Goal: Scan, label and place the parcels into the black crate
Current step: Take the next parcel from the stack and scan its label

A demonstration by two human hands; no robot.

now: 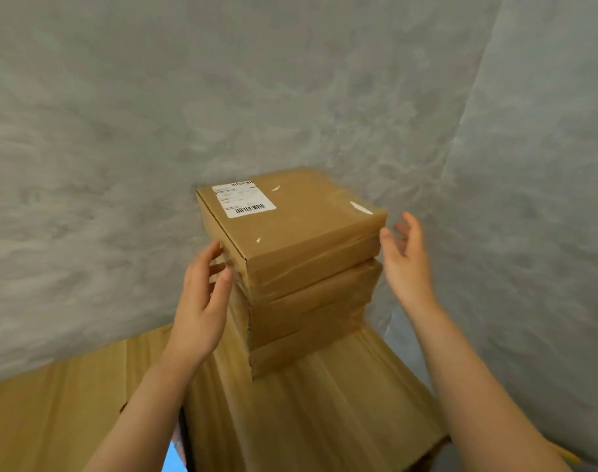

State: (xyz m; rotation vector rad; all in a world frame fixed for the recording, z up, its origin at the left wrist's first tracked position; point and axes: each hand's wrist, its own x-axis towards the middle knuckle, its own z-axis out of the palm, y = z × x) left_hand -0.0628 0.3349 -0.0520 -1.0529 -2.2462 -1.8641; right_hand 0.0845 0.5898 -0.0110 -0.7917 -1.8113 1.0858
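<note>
Hands (202,301) (408,260) open beside parcel stack (290,267)

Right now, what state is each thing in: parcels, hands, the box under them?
Top parcel: closed, labelled, lying flat atop the stack.
Lower parcels: closed, stacked, edges slightly offset.
Big carton: closed top, carrying the stack.
Left hand: open, fingers touching the stack's left side.
Right hand: open, beside the top parcel, contact unclear.

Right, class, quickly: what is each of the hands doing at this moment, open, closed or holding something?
Left hand: open, fingers touching the side of the stack of parcels, not gripping it.
Right hand: open, beside the top parcel, holding nothing.
</note>
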